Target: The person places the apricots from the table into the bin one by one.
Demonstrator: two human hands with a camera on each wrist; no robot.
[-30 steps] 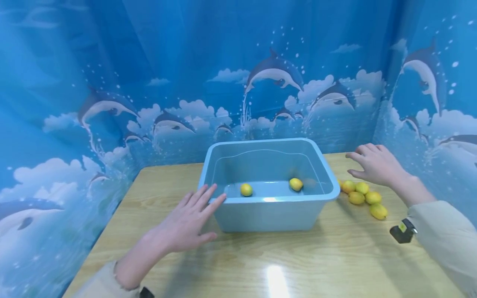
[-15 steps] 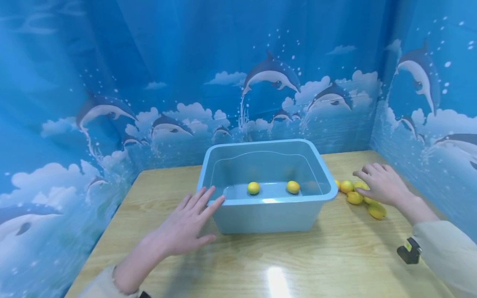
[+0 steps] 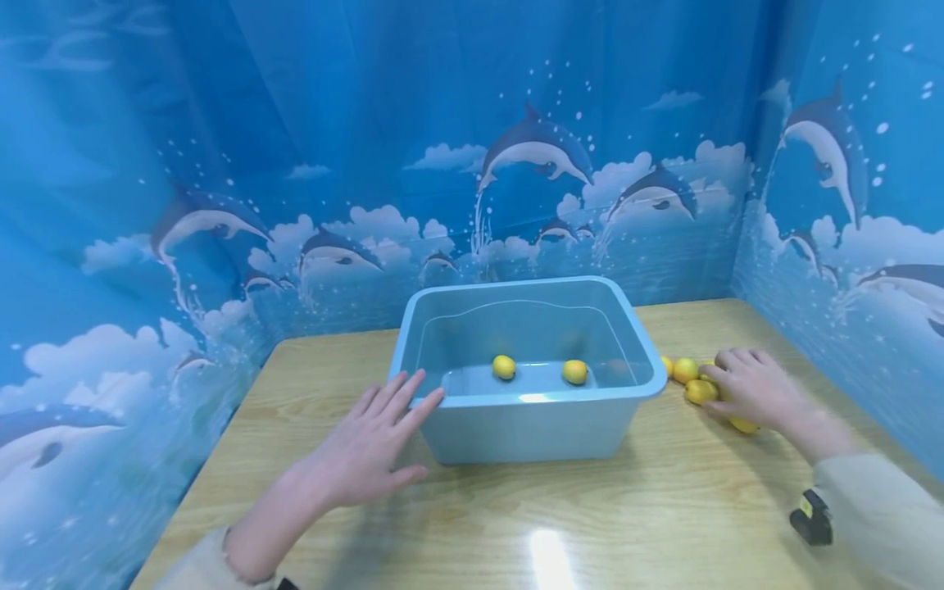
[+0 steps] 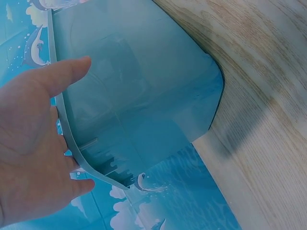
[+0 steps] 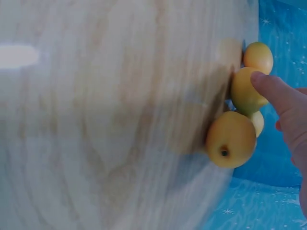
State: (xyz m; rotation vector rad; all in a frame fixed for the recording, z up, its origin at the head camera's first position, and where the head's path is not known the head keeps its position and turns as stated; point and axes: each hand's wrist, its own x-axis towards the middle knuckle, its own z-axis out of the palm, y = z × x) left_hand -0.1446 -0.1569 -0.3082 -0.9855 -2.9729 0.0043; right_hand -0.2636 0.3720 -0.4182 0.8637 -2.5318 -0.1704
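A light blue plastic bin [image 3: 527, 430] stands on the table, two lemons [image 3: 505, 367] lying apart on its floor. My left hand [image 3: 354, 451] is at the bin's near left corner, fingers spread and straight over the rim [image 4: 72, 143]; it holds nothing. To the right of the bin, my right hand [image 3: 755, 385] reaches down over a group of yellow lemons [image 3: 685, 370]. Its thumb [image 5: 273, 88] lies against one lemon [image 5: 244, 91] in the right wrist view, while its other fingers are mostly hidden. Another lemon [image 5: 230, 139] sits nearer that camera.
The wooden table [image 3: 472, 524] extends in front of the bin and to both sides. A blue dolphin-print curtain [image 3: 413, 123] hangs behind the table and along its sides. A black wrist camera [image 3: 813, 518] sits at the right sleeve.
My right hand has come down onto the lemon group, covering more of it. Inside the bin, the two lemons have rolled closer together. The left hand stays at the rim.
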